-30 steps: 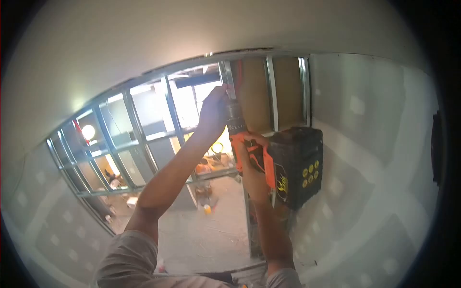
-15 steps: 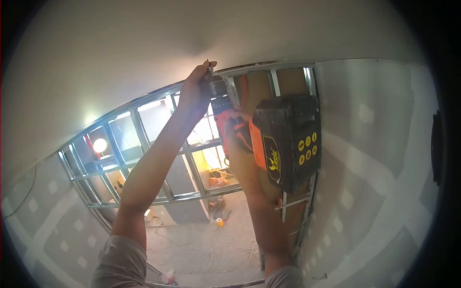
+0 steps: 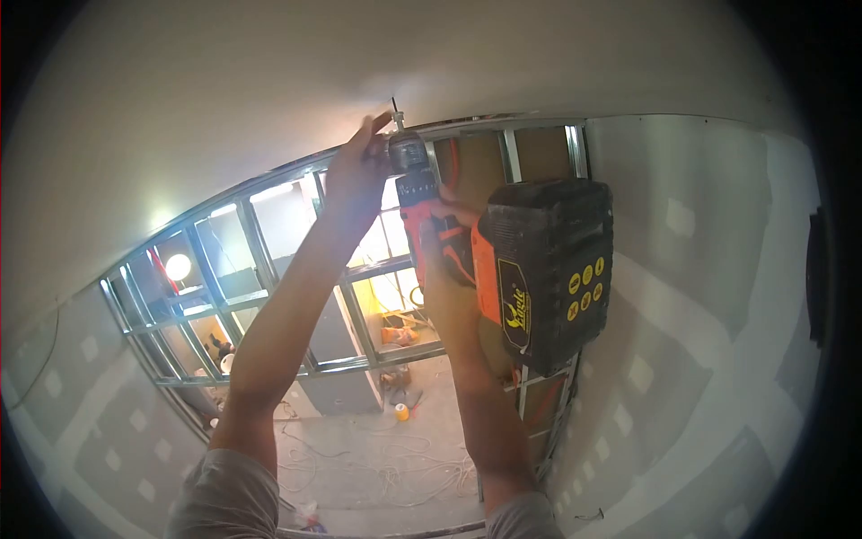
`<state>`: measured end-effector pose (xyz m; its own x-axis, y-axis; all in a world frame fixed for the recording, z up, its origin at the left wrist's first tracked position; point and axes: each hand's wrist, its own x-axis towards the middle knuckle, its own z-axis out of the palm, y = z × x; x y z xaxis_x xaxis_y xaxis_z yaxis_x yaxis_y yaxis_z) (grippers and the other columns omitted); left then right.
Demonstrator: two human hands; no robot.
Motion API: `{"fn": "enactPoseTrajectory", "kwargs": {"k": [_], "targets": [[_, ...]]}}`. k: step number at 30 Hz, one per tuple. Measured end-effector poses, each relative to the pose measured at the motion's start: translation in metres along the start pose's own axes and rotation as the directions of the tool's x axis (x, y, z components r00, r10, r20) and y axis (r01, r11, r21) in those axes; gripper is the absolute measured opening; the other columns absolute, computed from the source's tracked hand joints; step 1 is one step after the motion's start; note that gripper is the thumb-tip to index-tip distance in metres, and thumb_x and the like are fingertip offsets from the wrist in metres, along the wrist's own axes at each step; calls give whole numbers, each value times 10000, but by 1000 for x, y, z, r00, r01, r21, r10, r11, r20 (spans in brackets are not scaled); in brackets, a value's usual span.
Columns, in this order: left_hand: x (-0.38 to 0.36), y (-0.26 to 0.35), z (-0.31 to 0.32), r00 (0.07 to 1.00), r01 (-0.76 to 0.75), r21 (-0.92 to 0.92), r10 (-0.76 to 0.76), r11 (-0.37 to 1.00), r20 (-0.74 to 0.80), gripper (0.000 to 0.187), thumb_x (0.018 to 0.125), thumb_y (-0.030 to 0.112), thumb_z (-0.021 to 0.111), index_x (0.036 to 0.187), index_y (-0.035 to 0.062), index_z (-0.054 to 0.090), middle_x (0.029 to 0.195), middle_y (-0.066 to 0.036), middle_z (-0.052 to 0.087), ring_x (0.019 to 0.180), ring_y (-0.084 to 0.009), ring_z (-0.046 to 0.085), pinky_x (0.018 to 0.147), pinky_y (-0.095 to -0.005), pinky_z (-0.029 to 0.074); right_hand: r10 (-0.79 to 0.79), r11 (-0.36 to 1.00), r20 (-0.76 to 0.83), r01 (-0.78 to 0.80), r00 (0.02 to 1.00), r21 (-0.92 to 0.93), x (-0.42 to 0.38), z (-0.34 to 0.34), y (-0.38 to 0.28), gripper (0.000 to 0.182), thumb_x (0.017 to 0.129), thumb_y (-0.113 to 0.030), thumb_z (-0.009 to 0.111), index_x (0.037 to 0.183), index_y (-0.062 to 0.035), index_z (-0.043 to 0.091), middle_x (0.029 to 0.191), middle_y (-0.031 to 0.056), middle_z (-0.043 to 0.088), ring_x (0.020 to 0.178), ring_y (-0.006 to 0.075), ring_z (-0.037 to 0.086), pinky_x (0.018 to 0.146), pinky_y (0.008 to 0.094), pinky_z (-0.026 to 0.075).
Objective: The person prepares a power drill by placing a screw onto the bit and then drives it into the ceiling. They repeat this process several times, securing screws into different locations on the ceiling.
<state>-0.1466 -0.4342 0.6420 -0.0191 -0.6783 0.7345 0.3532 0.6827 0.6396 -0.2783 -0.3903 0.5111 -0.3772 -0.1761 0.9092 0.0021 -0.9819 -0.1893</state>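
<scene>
My right hand (image 3: 446, 260) is closed around the grip of an orange and black cordless drill (image 3: 417, 225), held upright with its chuck toward the ceiling. Its large black battery pack (image 3: 552, 278) hangs at the right, toward me. A thin dark screw (image 3: 393, 105) stands point-up at the tip of the drill's bit, just below the ceiling. Beside the chuck is my left hand (image 3: 357, 171), its forefinger stretched toward the bit and the base of the screw. The chuck partly hides its other fingers.
Overhead runs a pale ceiling (image 3: 269, 81). Ahead stands a metal stud frame (image 3: 260, 242) with light coming through its openings. Plasterboard walls (image 3: 682, 269) with filler patches flank both sides. Cables and a small yellow-orange item (image 3: 401, 412) lie on the floor (image 3: 359, 458).
The chuck, bit and screw now show clearly beside my left hand, which has shifted slightly left. Earlier its fingers were at the screw by the ceiling. My right hand keeps hold of the drill.
</scene>
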Motion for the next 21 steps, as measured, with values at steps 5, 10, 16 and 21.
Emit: {"fn": "enactPoseTrajectory", "kwargs": {"k": [5, 10, 16, 21], "targets": [[-89, 87, -17, 980, -200, 73, 200, 977, 3, 1199, 782, 855, 391, 1445, -143, 347, 817, 28, 368, 727, -101, 339, 707, -234, 354, -65, 988, -25, 61, 998, -144, 16, 5, -12, 224, 899, -56, 663, 1121, -31, 656, 1087, 74, 677, 985, 153, 616, 841, 286, 501], [-87, 114, -14, 923, -361, 435, 382, 825, 42, 1232, 749, 737, 600, 1401, -246, 245, 930, -67, 384, 825, -167, 343, 742, -288, 370, -155, 933, 8, 149, 988, -329, 25, 3, -26, 184, 902, -73, 652, 1080, -27, 668, 1094, 103, 691, 961, 199, 634, 859, 315, 497], [-83, 124, -20, 985, -86, -128, 104, 988, 140, 1280, 701, 683, 677, 1406, -260, 175, 924, -68, 343, 850, -186, 342, 742, -296, 371, -185, 903, -3, 169, 983, -395, 30, 10, -32, 180, 904, -94, 651, 1067, -21, 678, 1109, 131, 703, 951, 233, 651, 859, 335, 494], [-81, 122, -16, 987, -87, -149, 105, 985, 120, 1259, 719, 706, 644, 1387, -262, 193, 913, -65, 333, 834, -179, 333, 738, -301, 380, -177, 911, -7, 161, 984, -380, 32, 8, -35, 184, 908, -98, 661, 1080, -34, 665, 1087, 114, 698, 960, 211, 652, 847, 320, 495]]}}
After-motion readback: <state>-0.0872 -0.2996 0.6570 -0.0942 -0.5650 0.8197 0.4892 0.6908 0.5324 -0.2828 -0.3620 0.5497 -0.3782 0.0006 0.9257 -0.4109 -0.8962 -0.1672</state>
